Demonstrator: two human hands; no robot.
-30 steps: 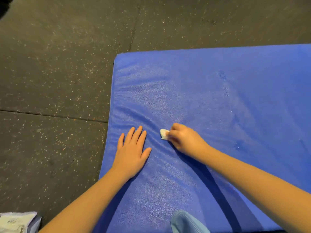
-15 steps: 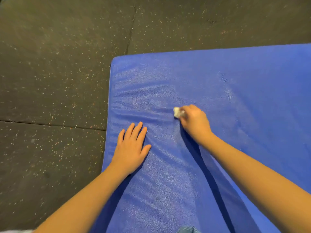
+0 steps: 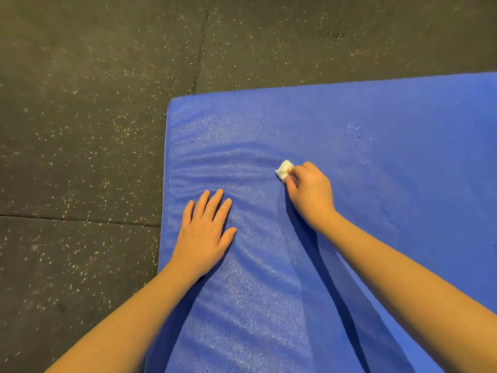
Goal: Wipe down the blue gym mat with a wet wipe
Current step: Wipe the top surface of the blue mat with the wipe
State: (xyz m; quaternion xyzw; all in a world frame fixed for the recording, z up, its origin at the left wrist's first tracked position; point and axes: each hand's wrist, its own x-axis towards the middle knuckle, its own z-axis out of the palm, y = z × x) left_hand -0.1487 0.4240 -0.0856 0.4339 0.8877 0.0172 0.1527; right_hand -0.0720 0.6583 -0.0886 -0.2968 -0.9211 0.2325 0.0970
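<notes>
We saw the right hand (image 3: 309, 192) pinching a folded wipe (image 3: 284, 170) against the mat (image 3: 390, 211), which lay on the floor (image 3: 80, 130). The left hand (image 3: 204, 232) rested flat beside it, fingers straight.

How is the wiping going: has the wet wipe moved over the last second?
Yes. The wet wipe, pinched by the right hand, slid up the blue mat toward its far edge, past the left hand.

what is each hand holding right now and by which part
The right hand pinches a small wadded wet wipe by its near end, against the blue mat. The left hand holds nothing; it rests flat on the mat.
</notes>
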